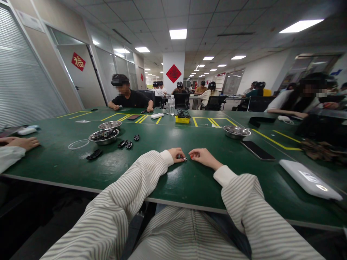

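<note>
Small shiny part (185,159): at the left hand's fingertips, over the green bench (173,187); whether it touches the surface I cannot tell.
Left hand (176,155): fingers curled, pinching the part.
Right hand (204,156): thumb and fingers drawn together, pinching a small orange piece (191,156), near the part but apart from it.
Weight and feel: probably light, stiff and rather slick; too small to judge how fragile.
Hold: best by its edges, between thumb and forefinger, lightly, as hard squeezing could shoot it loose.
</note>
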Tool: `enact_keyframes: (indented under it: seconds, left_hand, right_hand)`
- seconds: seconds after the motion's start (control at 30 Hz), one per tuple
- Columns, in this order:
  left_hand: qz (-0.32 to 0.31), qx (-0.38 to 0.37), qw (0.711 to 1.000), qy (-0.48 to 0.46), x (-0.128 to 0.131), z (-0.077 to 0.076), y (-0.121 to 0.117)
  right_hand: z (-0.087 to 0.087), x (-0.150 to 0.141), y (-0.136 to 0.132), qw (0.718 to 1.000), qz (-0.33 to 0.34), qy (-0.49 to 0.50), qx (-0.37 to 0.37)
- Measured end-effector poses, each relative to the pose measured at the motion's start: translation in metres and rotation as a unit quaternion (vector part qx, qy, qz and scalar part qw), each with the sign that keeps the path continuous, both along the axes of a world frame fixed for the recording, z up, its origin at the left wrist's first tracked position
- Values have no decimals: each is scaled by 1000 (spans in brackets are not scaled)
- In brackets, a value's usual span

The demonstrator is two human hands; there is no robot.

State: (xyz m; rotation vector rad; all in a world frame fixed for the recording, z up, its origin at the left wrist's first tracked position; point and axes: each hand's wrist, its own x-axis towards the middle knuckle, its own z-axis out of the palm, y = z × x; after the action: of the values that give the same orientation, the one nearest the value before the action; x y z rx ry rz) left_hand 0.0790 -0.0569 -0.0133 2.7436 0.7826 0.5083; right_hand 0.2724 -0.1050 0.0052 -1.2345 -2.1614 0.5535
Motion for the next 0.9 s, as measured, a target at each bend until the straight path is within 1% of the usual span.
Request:
enact_keyframes:
  seconds: [0.13,0.23,0.37,0.53,0.67,0.9]
  left_hand:
    - [-1,0,1000,2,-1,0,-1]
    - [-2,7,1000,-1,-1,0,-1]
    - [-4,16,1000,4,-1,0,-1]
    - [-5,12,1000,6,-2,0,0]
    - [-1,11,1000,3,-2,0,-1]
    - [-4,11,1000,6,-2,0,-1]
  right_hand:
    - [2,-1,-1,999,0,43,-15]
    - [4,-2,-2,996,6,75,-43]
    - [5,-2,-1,989,19,115,-87]
    - [5,-2,0,977,27,173,-120]
    - [6,-2,-2,976,33,181,-116]
    - [5,-1,-1,986,38,140,-80]
